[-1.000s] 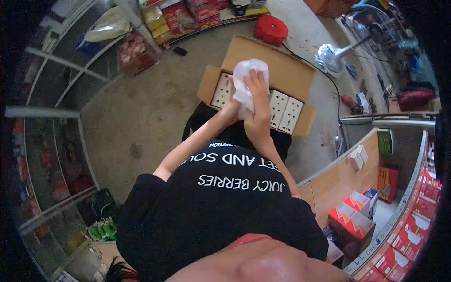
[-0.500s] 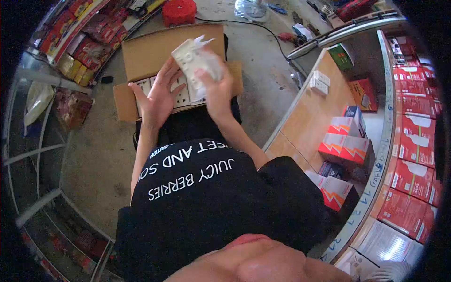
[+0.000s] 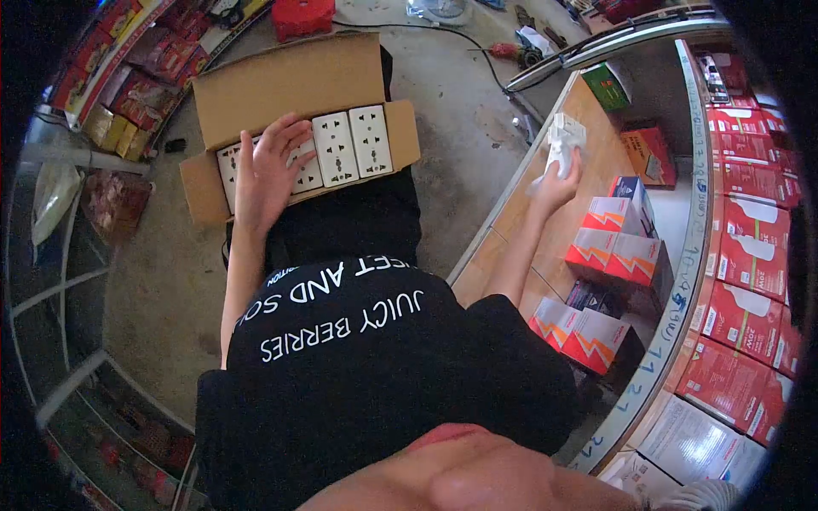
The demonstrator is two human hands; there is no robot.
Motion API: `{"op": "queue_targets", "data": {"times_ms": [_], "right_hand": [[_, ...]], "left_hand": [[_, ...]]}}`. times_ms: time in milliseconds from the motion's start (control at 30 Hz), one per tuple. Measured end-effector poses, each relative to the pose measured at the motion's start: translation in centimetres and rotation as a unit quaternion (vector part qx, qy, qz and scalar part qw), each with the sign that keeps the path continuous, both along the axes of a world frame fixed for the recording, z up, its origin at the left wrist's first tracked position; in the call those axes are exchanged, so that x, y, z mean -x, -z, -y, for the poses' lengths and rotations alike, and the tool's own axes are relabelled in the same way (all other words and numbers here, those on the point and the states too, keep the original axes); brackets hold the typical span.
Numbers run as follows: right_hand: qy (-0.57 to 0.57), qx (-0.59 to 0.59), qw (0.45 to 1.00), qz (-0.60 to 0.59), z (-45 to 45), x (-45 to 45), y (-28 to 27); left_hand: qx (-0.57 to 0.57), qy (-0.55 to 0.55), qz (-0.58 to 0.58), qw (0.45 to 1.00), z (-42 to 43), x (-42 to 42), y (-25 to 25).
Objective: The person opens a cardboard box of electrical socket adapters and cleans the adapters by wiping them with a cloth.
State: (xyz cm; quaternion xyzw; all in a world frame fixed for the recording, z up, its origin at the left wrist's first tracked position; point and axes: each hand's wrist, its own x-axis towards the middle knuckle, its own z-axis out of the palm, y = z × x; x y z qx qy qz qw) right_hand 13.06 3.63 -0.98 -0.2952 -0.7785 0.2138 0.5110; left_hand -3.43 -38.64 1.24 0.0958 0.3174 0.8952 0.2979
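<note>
An opened cardboard box in front of me holds a row of white multi-outlet power sockets. My left hand is over the box's near side, thumb apart from its fingers, with no object in it; it hides part of the sockets behind. Out to the right, my right hand grips a white socket strip in clear plastic at the wooden shelf board. Just beyond its fingers, a white socket piece shows at the board's edge; whether the two touch is hard to tell.
Orange-and-white boxes stand on the wooden board to my right. Further right runs a shelf of red boxes. A red reel-like object and a black cable lie on the floor ahead. Metal-framed shelving lines the left.
My right hand has carried the plastic-wrapped socket strip from above the box over to the wooden board at right. The left hand stays over the box, and the sockets inside show more fully.
</note>
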Motion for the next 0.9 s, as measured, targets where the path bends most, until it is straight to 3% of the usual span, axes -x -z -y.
{"op": "queue_targets", "data": {"times_ms": [333, 667, 900], "right_hand": [[0.125, -0.123, 0.950, 0.258, -3.3, -1.9, 5.4], [0.092, -0.152, 0.947, 0.268, -4.9, -1.9, 7.9], [0.080, -0.078, 0.960, 0.258, -3.9, -1.5, 7.3]], "left_hand": [[0.030, -0.004, -0.011, 0.999, -0.7, -0.2, -0.7], [0.015, -0.016, 0.009, 1.000, -0.6, -0.2, -0.5], [0.019, -0.012, 0.005, 1.000, -0.5, -0.3, -0.4]]}}
